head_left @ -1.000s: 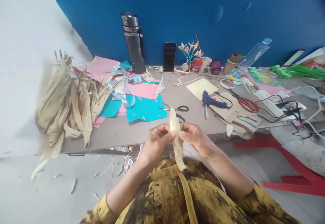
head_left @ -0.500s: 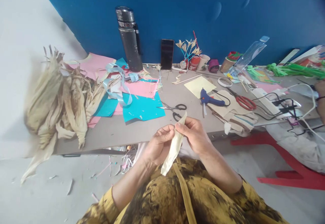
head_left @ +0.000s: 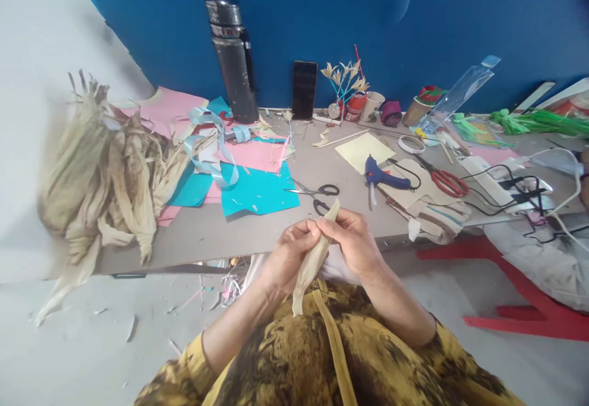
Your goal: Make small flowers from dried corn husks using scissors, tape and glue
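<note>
A pale strip of dried corn husk (head_left: 311, 266) slants between my hands, just off the table's front edge. My left hand (head_left: 291, 252) pinches its left side, and my right hand (head_left: 356, 243) grips it from the right with thumb and fingertips close to the left ones. The husk's pointed tip rises above my fingers; its wider end hangs down before my patterned top. Just beyond the tip lie black-handled scissors (head_left: 317, 191), partly hidden by the husk. A bundle of dried husks (head_left: 92, 167) hangs over the table's left edge.
Blue paper (head_left: 257, 194) and pink sheets lie left of centre. A dark flask (head_left: 232, 62) and a phone (head_left: 304, 90) stand by the wall. To the right are a blue glue gun (head_left: 386, 176), red-handled scissors (head_left: 448, 182), a power strip (head_left: 486, 179) with cables and a red stool (head_left: 501, 283).
My fingertips have drawn closer together on the husk. Its lower end now looks more bent and turned. The view has shifted slightly; objects on the table stay put.
</note>
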Available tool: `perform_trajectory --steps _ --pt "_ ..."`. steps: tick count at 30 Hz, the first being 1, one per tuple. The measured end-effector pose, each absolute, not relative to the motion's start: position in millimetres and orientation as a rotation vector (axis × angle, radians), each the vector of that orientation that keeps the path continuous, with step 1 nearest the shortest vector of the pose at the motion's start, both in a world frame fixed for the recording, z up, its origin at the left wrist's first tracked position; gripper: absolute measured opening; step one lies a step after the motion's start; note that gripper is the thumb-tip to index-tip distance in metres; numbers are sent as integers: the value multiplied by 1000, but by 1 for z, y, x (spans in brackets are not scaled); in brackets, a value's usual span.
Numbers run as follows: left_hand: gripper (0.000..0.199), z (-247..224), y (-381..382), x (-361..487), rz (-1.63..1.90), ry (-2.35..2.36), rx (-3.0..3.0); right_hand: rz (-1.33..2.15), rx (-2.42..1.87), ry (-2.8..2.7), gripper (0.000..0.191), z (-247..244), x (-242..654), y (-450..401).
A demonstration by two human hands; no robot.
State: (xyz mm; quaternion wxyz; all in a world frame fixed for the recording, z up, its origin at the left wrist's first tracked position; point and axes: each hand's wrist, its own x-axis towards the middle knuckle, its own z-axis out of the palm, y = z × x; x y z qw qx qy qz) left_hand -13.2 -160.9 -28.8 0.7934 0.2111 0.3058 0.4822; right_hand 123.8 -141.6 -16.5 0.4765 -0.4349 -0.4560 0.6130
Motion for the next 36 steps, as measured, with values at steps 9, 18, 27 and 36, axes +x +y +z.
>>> perform_trajectory --steps 9,18,27,36 --pt "38 -34 -162 -17 1033 589 456 1499 -1044 -1077 34 -11 119 -146" --pt "37 -39 -172 -24 990 600 548 1414 -1132 -1154 37 -14 118 -150" --pt "42 -34 -178 -40 955 462 510 1400 -1107 -1154 35 -12 127 -142" --pt "42 -42 -187 -31 916 507 429 1451 -1057 -1283 33 -17 126 -156"
